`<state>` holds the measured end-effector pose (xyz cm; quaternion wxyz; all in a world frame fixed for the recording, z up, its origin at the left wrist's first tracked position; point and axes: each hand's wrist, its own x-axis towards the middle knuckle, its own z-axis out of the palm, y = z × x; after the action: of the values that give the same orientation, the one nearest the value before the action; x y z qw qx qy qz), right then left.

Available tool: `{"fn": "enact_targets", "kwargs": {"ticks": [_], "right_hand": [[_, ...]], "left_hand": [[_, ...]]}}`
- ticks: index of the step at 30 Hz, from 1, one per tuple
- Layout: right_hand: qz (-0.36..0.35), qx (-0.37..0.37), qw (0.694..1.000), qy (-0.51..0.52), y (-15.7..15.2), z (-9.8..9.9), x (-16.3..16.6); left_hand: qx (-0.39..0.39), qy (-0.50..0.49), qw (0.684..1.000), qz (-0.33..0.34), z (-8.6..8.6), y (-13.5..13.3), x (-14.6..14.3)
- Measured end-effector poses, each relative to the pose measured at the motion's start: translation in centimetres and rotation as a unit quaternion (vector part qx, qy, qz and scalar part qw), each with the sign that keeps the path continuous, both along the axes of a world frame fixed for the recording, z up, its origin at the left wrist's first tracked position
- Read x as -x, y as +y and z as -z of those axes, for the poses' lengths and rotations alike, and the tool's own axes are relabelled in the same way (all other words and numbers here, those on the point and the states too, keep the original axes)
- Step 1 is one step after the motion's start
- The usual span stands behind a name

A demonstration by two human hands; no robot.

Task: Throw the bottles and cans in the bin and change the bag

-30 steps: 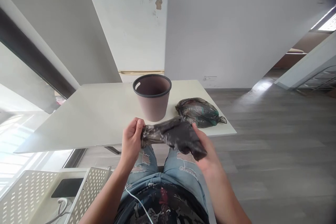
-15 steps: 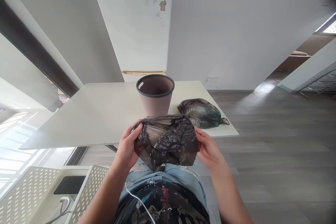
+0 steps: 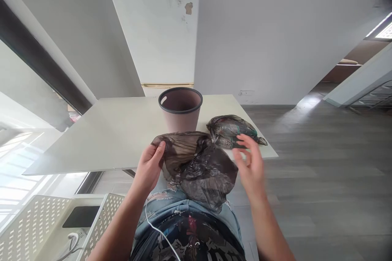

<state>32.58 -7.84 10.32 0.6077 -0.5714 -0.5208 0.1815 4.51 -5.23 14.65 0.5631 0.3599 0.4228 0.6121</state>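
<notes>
A thin black plastic bag (image 3: 202, 167) hangs loosely over my lap, its upper left edge pinched by my left hand (image 3: 150, 165). My right hand (image 3: 251, 167) is raised off the bag's right side, fingers curved and apart with nothing between them. Beyond the bag a pinkish trash can (image 3: 181, 120) with a dark rim stands upright on the white table. Behind my right fingertips lies a filled, knotted black garbage bag (image 3: 225, 130), partly covered by that hand.
The white table (image 3: 116, 134) spans the space ahead, its right corner just past the filled bag. A white refrigerator (image 3: 156, 32) stands against the wall. At lower left, a perforated white basket (image 3: 39, 224) holds a dark flat object and a cable.
My right hand has let go of the bag's right side and moved up and to the right. The bag's right part has dropped lower, while my left hand keeps its pinch.
</notes>
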Motion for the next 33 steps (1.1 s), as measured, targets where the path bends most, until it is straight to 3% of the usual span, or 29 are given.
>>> {"fn": "enact_targets", "kwargs": {"ticks": [4,6,8,12,18,22,26,33], "right_hand": [[-0.238,0.025,0.964,-0.116,-1.6,-0.8,5.6],[-0.305,0.041,0.944,-0.123,-1.9,-0.2,7.7],[-0.317,0.055,0.941,-0.102,-1.8,0.6,8.4],[-0.246,0.061,0.964,-0.083,-0.8,1.2,4.9],[-0.227,0.119,0.961,-0.102,-0.9,0.8,-2.4],[-0.108,0.169,0.978,0.057,-1.0,2.6,-4.6],[0.0,0.124,0.963,0.238,-0.6,3.3,-5.0],[0.047,0.139,0.931,0.333,-0.2,3.2,-6.5]], "left_hand": [[0.026,-0.006,1.0,-0.008,0.2,-0.8,-1.2],[0.042,-0.015,0.999,-0.011,0.0,-0.9,-1.3],[0.055,-0.015,0.998,-0.028,-0.2,-0.7,-0.8],[0.045,-0.012,0.996,-0.076,-0.9,0.4,1.3],[0.0,-0.028,0.987,-0.159,-1.3,1.6,4.0],[-0.046,-0.019,0.982,-0.185,-1.4,2.0,5.0],[-0.067,-0.01,0.983,-0.173,-1.6,2.6,6.1],[-0.07,-0.046,0.977,-0.196,-1.2,3.7,8.5]]}}
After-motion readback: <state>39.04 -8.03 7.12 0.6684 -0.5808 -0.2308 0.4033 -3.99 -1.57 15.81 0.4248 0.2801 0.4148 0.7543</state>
